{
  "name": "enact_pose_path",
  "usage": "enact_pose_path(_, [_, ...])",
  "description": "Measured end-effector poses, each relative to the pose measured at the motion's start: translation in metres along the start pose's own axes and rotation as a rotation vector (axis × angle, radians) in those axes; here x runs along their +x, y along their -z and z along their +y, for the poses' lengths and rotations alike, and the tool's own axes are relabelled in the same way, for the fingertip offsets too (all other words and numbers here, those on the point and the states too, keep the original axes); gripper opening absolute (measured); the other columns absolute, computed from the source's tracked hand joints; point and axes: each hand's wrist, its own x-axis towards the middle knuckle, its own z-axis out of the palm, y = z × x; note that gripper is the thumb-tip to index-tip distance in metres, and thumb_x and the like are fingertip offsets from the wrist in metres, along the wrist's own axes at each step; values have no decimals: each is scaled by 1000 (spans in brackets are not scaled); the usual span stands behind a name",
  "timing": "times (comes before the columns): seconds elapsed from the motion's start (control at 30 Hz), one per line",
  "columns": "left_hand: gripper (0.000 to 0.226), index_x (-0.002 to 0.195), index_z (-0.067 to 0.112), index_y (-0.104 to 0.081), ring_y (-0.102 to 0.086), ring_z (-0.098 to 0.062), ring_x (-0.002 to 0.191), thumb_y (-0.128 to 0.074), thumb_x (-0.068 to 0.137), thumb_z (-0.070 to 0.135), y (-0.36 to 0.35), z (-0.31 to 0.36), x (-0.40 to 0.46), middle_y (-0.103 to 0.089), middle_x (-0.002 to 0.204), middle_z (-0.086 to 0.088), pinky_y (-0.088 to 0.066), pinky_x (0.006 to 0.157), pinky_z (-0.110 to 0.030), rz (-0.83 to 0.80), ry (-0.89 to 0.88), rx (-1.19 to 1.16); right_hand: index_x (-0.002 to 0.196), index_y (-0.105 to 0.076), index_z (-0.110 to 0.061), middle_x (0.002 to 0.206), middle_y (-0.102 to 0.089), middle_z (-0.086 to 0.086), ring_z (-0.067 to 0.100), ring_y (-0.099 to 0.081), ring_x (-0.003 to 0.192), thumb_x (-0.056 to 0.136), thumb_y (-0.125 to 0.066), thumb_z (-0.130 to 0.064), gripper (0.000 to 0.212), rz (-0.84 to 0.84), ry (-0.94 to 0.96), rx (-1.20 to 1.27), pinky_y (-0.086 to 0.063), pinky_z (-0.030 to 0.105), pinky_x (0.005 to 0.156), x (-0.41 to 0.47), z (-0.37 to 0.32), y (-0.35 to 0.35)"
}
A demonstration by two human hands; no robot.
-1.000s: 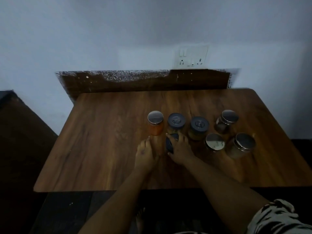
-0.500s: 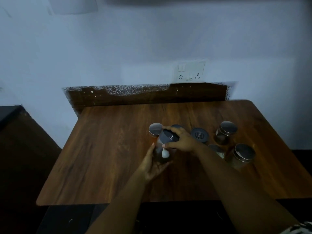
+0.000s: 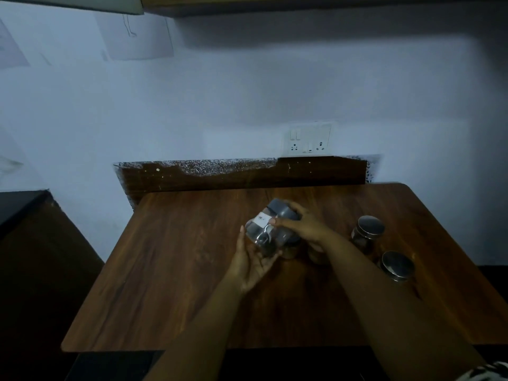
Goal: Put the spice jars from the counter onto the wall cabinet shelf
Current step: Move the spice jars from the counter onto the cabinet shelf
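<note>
Bench (image 3: 170, 284): brown wood-grain top, set against a pale wall with a dark strip along its far edge. All places below are given relative to this bench.

Wall cabinet (image 3: 302, 2): only its underside shows, high above the far edge of the bench. The shelf itself is out of view.

Socket plate (image 3: 308, 140): on the wall, just above the far edge of the bench.

Right hand (image 3: 305, 225): above the middle of the bench, fingers (image 3: 280, 221) curled over the top and lid end of the jar, clamped on it.

Left hand (image 3: 251, 266): just under and to the near side of the jar, palm up, fingers spread and only loosely cupped, supporting the base. Not a closed grip, as far as the blur allows.

Held jar (image 3: 268, 229): lifted clear of the bench, dark lid, white label. Tilted, its long axis leaning with the lid end toward the wall and the base toward the person. Blurred; contents cannot be read.

Remaining jars: two with metal lids stand upright toward the right edge, the farther (image 3: 368, 233) and the nearer (image 3: 397, 266). Others are partly hidden behind the hands; count cannot be told.

Judgement: the lift is in hand. The cabinet lies up and away from the fingers, and the right hand, holding the lid end, is the nearer to it. The jar should be brought upright before it is set down.
</note>
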Motion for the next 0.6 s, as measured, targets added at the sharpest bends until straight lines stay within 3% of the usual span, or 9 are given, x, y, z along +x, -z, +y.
enact_pose_path(0.07, [49, 130, 14, -52, -60, -31, 119, -58, 90, 42, -6, 5, 1, -56, 135, -18, -53, 94, -41, 9, -149, 151, 125, -58, -24, 118, -64, 2, 21, -66, 102, 77, -78, -39, 54, 74, -7, 39, -58, 43, 86, 3, -5, 2])
enact_pose_path(0.13, [39, 115, 18, -57, -58, -35, 120, -71, 81, 31, -7, 14, 2, -55, 134, -19, -51, 95, -47, 37, -295, 311, 122, -61, -14, 109, -68, 4, 21, -68, 97, 82, -74, -37, 48, 120, 0, 85, -57, 46, 89, 2, -12, 3])
enact_pose_path(0.27, [72, 132, 21, -50, -57, -33, 122, -69, 73, 59, -9, 31, -3, -54, 136, -17, -49, 98, -46, -47, -147, 328, 118, -62, -10, 102, -69, 4, 17, -67, 92, 88, -69, -27, 35, 67, 30, 110, -57, 32, 76, -5, -24, 1])
enact_pose_path(0.37, [88, 136, 18, -48, -62, -31, 116, -83, 63, 52, -16, 33, -8, -58, 133, -17, -54, 92, -40, -81, -149, 333, 115, -64, -13, 100, -68, 4, 20, -65, 93, 89, -65, -36, 35, 46, 48, 108, -54, 31, 73, -8, -38, -2])
enact_pose_path(0.5, [89, 132, 8, -50, -65, -31, 110, -90, 58, 37, -27, 35, -20, -66, 121, -18, -57, 84, -38, -182, -132, 137, 111, -68, -17, 108, -68, 8, 27, -63, 104, 84, -66, -48, 40, 7, 26, 175, -48, 43, 94, -5, -53, -3])
enact_pose_path(0.6, [85, 126, 8, -54, -65, -30, 109, -92, 54, 34, -33, 38, -24, -68, 117, -17, -56, 91, -41, -196, -144, 103, 112, -67, -19, 107, -67, 6, 27, -62, 105, 84, -67, -47, 40, 2, 34, 203, -46, 47, 98, -8, -58, -4])
